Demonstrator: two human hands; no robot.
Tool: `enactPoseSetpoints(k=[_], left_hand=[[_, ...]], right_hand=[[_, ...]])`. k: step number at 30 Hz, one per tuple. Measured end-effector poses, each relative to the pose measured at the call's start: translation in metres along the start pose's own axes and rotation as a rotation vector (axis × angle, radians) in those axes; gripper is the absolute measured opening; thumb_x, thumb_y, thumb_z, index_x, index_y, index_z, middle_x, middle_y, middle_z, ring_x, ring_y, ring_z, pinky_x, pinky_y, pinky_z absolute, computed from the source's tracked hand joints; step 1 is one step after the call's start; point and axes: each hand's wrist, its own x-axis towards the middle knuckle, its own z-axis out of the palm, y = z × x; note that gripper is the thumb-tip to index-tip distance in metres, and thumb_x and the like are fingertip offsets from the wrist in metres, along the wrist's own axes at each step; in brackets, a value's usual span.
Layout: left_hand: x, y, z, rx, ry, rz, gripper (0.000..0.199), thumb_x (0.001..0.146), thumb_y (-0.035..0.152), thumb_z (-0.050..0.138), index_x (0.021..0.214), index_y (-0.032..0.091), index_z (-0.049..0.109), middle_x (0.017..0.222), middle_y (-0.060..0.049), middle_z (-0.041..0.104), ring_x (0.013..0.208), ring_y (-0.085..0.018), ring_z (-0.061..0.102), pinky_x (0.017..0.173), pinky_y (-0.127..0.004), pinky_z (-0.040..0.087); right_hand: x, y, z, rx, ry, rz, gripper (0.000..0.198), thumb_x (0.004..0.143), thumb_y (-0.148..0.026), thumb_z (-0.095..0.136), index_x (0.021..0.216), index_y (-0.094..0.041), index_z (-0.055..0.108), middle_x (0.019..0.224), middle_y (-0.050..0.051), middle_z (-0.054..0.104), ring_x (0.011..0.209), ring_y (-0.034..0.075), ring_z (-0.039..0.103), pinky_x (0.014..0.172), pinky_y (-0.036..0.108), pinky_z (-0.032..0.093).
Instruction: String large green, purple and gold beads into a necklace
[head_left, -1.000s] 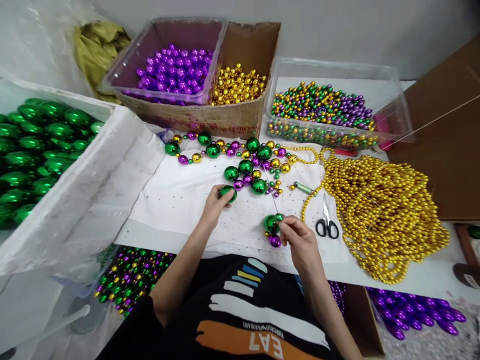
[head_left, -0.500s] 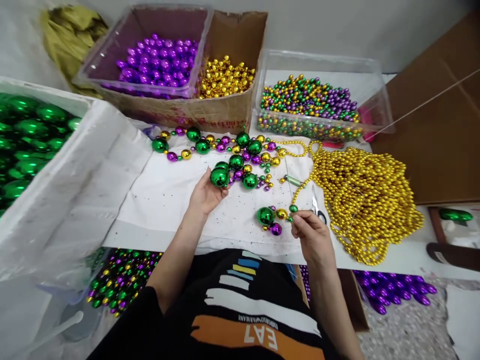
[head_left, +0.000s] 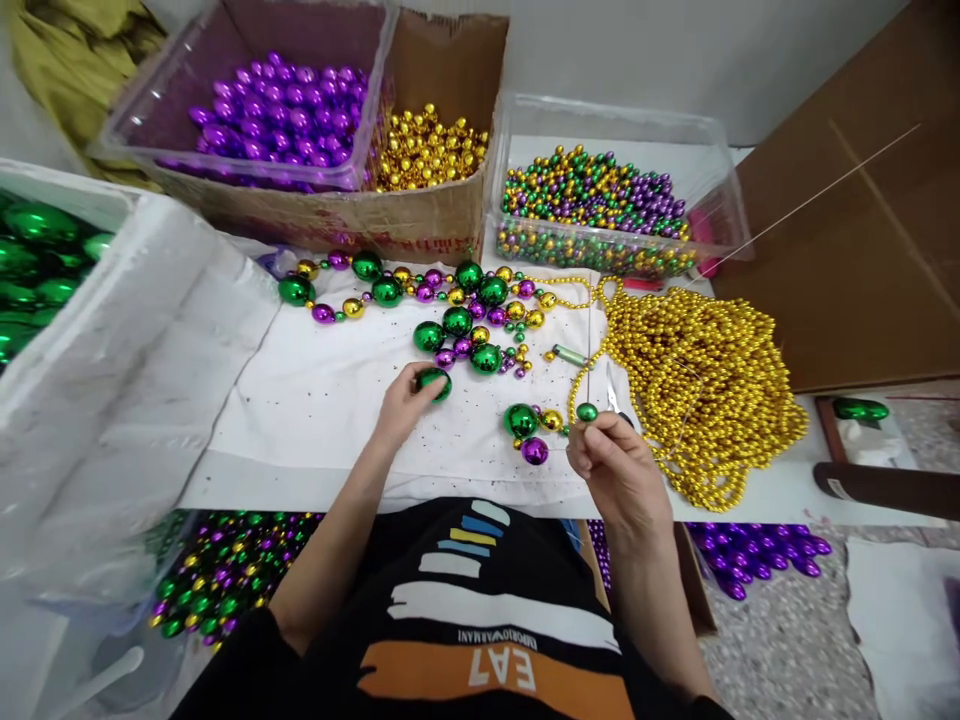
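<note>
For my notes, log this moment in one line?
left hand: holds green ball; right hand: small green bead at fingertips; scissors: nearby

A single head-worn camera looks forward and steeply down over the shirt [head_left: 517, 605] at the near edge. The desk [head_left: 776, 490] fills the middle, with the left hand [head_left: 401, 405] and right hand [head_left: 622, 465] at arm's reach; the wide view takes in the far wall [head_left: 622, 50] and, at right, the floor [head_left: 795, 620].

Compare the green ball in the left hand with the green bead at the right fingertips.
The ball is larger than the bead. The left hand partly covers the ball; the bead shows almost whole above the right hand. Both are shiny green.
</note>
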Motion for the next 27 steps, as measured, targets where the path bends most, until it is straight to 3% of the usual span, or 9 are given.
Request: enactPoseSetpoints(k=[4,8,11,13,17,22,27], left_hand=[[-0.005,-0.009,0.009,0.431,0.033,0.28,0.049,0.082,0.038,0.068,0.127,0.022,0.057,0.127,-0.011,0.061,0.118,-0.027,0.056,0.098,-0.041,0.047],[-0.009,-0.005,0.009,0.511,0.105,0.387,0.047,0.087,0.037,0.065,0.13,0.022,0.054,0.132,-0.012,0.058,0.125,-0.028,0.051,0.107,-0.044,0.042],[-0.005,0.008,0.01,0.507,0.202,0.448,0.034,0.091,0.037,0.058,0.121,0.023,0.059,0.126,-0.011,0.061,0.121,-0.027,0.053,0.103,-0.042,0.044],[0.007,0.02,0.015,0.505,0.195,0.491,0.024,0.094,0.035,0.054,0.112,0.023,0.064,0.117,-0.009,0.065,0.115,-0.026,0.056,0.101,-0.041,0.044],[0.049,0.043,0.035,0.641,0.011,0.539,0.019,0.091,0.023,0.053,0.1,0.024,0.069,0.105,-0.009,0.068,0.105,-0.028,0.057,0.096,-0.044,0.044],[0.104,0.062,0.067,0.947,-0.318,0.525,0.024,0.078,0.005,0.056,0.084,0.022,0.073,0.088,-0.011,0.066,0.1,-0.029,0.057,0.09,-0.041,0.043],[0.12,0.075,0.075,0.957,-0.458,0.479,0.02,0.073,0.002,0.061,0.078,0.018,0.071,0.084,-0.011,0.064,0.094,-0.029,0.062,0.089,-0.04,0.043]], right_hand=[[-0.001,0.006,-0.001,-0.028,0.005,-0.002,0.019,0.078,-0.035,0.074,0.078,-0.024,0.059,0.062,-0.004,0.049,0.051,0.009,0.039,0.047,0.024,0.028],[-0.002,0.016,-0.008,-0.011,0.03,0.017,0.02,0.077,-0.035,0.075,0.079,-0.024,0.059,0.059,-0.005,0.046,0.051,0.01,0.039,0.047,0.024,0.028],[-0.003,0.02,-0.015,0.017,0.061,0.014,0.022,0.074,-0.035,0.078,0.079,-0.023,0.06,0.057,-0.005,0.045,0.05,0.009,0.04,0.047,0.023,0.027],[-0.002,0.021,-0.018,0.028,0.066,0.011,0.022,0.074,-0.035,0.079,0.079,-0.023,0.061,0.057,-0.005,0.045,0.05,0.009,0.041,0.048,0.023,0.028],[-0.002,0.022,-0.018,0.0,0.052,-0.003,0.022,0.076,-0.037,0.078,0.079,-0.023,0.062,0.057,-0.005,0.045,0.051,0.01,0.041,0.048,0.024,0.03],[-0.005,0.026,-0.019,-0.011,0.058,-0.001,0.023,0.077,-0.038,0.077,0.078,-0.021,0.062,0.059,-0.004,0.046,0.05,0.009,0.041,0.047,0.024,0.031],[-0.008,0.03,-0.02,0.011,0.078,0.016,0.023,0.075,-0.038,0.078,0.077,-0.021,0.063,0.059,-0.004,0.047,0.05,0.009,0.041,0.047,0.023,0.031]])
